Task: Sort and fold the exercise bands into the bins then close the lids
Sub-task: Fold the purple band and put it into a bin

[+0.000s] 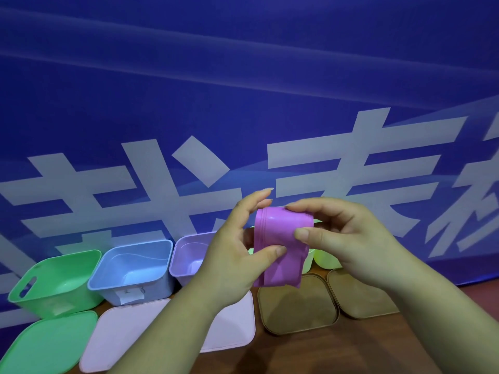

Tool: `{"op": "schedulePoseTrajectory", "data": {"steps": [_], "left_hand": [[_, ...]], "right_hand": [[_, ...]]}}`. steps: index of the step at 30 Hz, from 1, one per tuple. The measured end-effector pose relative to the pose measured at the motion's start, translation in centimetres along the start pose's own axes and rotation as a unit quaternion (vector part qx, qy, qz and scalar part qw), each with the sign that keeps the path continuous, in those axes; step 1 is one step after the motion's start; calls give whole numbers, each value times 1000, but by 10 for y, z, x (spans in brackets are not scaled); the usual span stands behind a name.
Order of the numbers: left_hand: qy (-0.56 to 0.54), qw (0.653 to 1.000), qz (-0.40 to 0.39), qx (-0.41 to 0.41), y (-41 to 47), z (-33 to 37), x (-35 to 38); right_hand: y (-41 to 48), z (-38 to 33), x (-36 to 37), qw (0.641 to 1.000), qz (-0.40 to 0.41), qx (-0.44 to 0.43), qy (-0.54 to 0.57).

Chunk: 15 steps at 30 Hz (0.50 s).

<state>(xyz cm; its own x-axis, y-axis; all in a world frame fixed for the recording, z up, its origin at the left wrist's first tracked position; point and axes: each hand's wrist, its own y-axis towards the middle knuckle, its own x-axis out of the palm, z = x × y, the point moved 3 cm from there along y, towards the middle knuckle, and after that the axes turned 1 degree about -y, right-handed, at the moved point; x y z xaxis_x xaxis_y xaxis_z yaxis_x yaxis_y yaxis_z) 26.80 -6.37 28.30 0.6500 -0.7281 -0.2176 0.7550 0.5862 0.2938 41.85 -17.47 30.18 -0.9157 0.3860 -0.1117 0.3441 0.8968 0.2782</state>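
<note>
A purple exercise band (278, 233), folded over several times, is held up in front of the bins. My left hand (237, 255) grips its left side, thumb pressed on the front. My right hand (343, 236) pinches its upper right part between thumb and fingers. Behind, a row of open bins stands on the table: a green bin (54, 282), a blue bin (132, 268), a purple bin (189, 255), and light green bins (324, 259) mostly hidden behind my hands.
Lids lie flat in front of the bins: a green lid (46, 344), a pink lid (121, 333), a second pink lid (232, 327) and two brown lids (297, 303). A blue banner with large white characters (162, 184) rises right behind the bins.
</note>
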Motion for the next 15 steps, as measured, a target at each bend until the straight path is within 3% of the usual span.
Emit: {"op": "schedulePoseTrajectory", "data": {"steps": [11, 15], "left_hand": [[41, 999, -10, 24, 3, -4, -4], [34, 999, -13, 18, 4, -6, -6]], "right_hand": [[0, 2, 0, 999, -13, 40, 8], [-1, 6, -2, 1000, -4, 14, -25]]}}
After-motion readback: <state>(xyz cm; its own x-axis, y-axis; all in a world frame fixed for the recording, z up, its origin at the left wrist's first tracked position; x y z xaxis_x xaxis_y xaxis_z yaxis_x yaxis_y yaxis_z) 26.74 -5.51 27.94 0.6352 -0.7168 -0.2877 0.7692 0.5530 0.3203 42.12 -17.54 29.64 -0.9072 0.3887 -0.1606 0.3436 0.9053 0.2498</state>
